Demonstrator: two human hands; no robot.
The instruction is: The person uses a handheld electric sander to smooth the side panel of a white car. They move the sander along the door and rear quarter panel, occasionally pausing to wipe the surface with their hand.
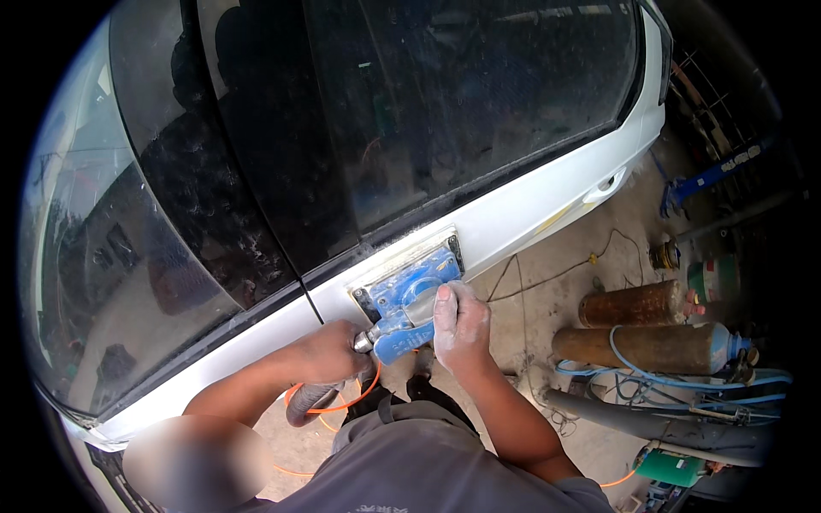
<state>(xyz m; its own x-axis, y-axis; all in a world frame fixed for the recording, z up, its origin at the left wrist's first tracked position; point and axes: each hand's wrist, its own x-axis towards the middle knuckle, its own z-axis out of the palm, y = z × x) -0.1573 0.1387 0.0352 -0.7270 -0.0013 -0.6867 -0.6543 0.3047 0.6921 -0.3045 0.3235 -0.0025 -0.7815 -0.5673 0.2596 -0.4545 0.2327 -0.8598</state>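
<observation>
A blue air sander (418, 278) with a long rectangular pad lies against the white car door (505, 218), just below the window line. My right hand (463, 329), coated in pale dust, is closed around the sander's body with its thumb on top. At the tool's near-left end, my left hand (329, 352) is closed by the metal air fitting (364, 342); its fingertips are mostly hidden. An orange air hose (346, 409) loops beneath that hand, beside a grey ribbed dust hose (312, 403). Pale dust marks the door around the pad.
Brown gas cylinders (637, 347) lie on the floor at the right, with blue hoses (684, 363) draped over them. A thin dark cable (564, 282) crosses the concrete. Farther back sits a blue metal tool (714, 175). A blurred patch covers the lower left.
</observation>
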